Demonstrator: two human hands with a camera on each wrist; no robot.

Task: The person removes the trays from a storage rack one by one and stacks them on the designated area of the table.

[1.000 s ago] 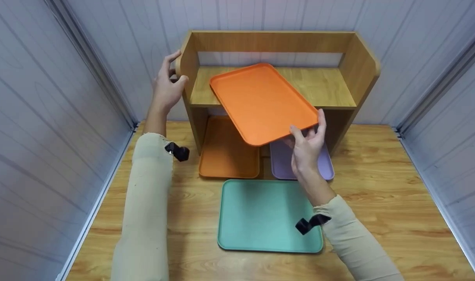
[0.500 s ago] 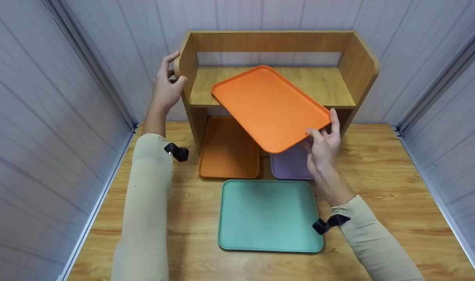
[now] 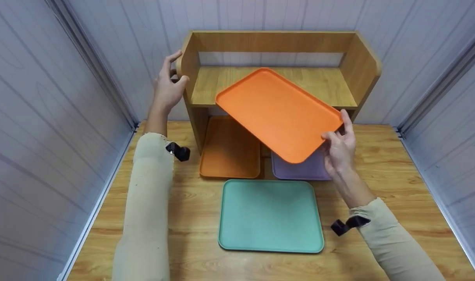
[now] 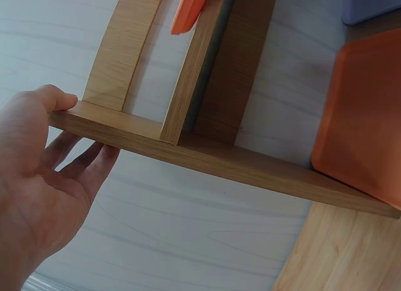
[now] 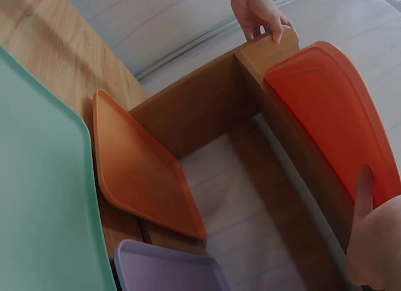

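My right hand (image 3: 339,146) pinches the near right corner of an orange tray (image 3: 278,111), thumb on top and fingers under. The tray lies askew, its far end on the upper board of a wooden shelf (image 3: 362,62) and its near end jutting out over the table. In the right wrist view the orange tray (image 5: 338,116) shows beside my right hand's thumb (image 5: 364,189). My left hand (image 3: 168,84) grips the shelf's left side panel at its top front corner. The left wrist view has the left hand (image 4: 44,178) with thumb over the shelf panel (image 4: 207,156) and fingers beneath.
Under the shelf lie a second orange tray (image 3: 229,150) on the left and a lilac tray (image 3: 303,168) on the right. A green tray (image 3: 269,214) lies flat on the wooden table (image 3: 385,222) in front. Grey panel walls close in both sides.
My right hand has swung the orange tray's near end to the right and slightly toward me, turning it further askew. The left hand has stayed on the shelf's side panel.
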